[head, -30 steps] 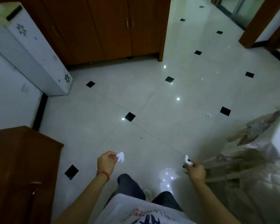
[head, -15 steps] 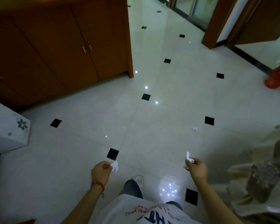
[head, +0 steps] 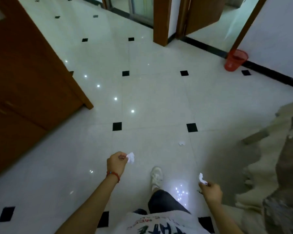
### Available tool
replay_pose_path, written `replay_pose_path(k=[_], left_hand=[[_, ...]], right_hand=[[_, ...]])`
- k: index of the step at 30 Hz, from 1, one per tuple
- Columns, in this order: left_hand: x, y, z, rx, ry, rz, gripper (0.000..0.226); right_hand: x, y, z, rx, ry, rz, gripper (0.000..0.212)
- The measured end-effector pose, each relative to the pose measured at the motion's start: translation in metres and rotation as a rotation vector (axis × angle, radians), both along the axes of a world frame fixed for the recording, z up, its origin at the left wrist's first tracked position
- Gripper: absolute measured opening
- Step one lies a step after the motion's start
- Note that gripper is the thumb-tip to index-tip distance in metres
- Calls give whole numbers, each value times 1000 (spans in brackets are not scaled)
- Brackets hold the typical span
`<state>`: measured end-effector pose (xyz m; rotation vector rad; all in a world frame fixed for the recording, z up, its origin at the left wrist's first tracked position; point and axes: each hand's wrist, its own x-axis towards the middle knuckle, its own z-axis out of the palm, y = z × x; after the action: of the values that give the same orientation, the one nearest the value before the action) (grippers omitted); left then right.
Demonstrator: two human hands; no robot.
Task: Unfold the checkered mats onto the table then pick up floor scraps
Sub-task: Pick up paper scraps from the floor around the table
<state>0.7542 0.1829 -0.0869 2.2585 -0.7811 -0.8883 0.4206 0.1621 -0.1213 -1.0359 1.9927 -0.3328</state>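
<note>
My left hand [head: 116,162] pinches a crumpled white paper scrap [head: 131,157] at waist height over the floor. A second white scrap [head: 202,178] sticks up from my right hand [head: 210,191], whose fingers are curled round it. One more small white scrap [head: 181,143] lies on the pale tile floor ahead, between and beyond both hands, just below a black inlay tile. The table and the checkered mats are out of view.
A brown wooden cabinet [head: 27,85] fills the left. A cloth-draped piece of furniture [head: 277,166] crowds the right. A red mesh wastebasket [head: 235,60] stands by the far right wall beside a doorway. My white shoe [head: 156,176] is stepping forward on glossy tiles.
The view has swung right and I have walked forward: the cabinet slid left, the red wastebasket and doorway came fully into view. Both hands keep holding their scraps.
</note>
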Motion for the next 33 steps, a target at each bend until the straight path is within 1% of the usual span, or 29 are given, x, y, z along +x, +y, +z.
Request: replay_pose_path(k=[3,7,10,13,16,20,23,28,31,33], left_hand=[[6,-69,2,8,5,-42,13],[21,-161,10,5,-22,-91,13],[37,-221,12,13,-36,-109,11],[55,-283,6,39,-37,-136,11],[74,-350,-4,59,-12,-155,13],[95,-452,-4,54,19,-199,7],[103,-540,4,55,11,-296,12],[86,-702,20,44,-14,-470,8],[50,-792,27,7,-21,-560,10],[22,-847,29,-25,-8,-591,10]], right_hand=[[14,-70,6,-19,-63,-45,48],[44,-174,26,-95,-111,-45,46],[69,-244,37,-130,-129,-40,52],[86,-317,42,-181,-114,-65,55],[98,-386,36,-222,-120,-163,53],[106,-464,32,-203,-61,-218,53],[110,-519,35,-186,-27,-296,54],[104,-601,42,-167,-37,-423,58],[84,-641,37,-184,-36,-520,63],[66,-668,30,-160,-39,-581,60]])
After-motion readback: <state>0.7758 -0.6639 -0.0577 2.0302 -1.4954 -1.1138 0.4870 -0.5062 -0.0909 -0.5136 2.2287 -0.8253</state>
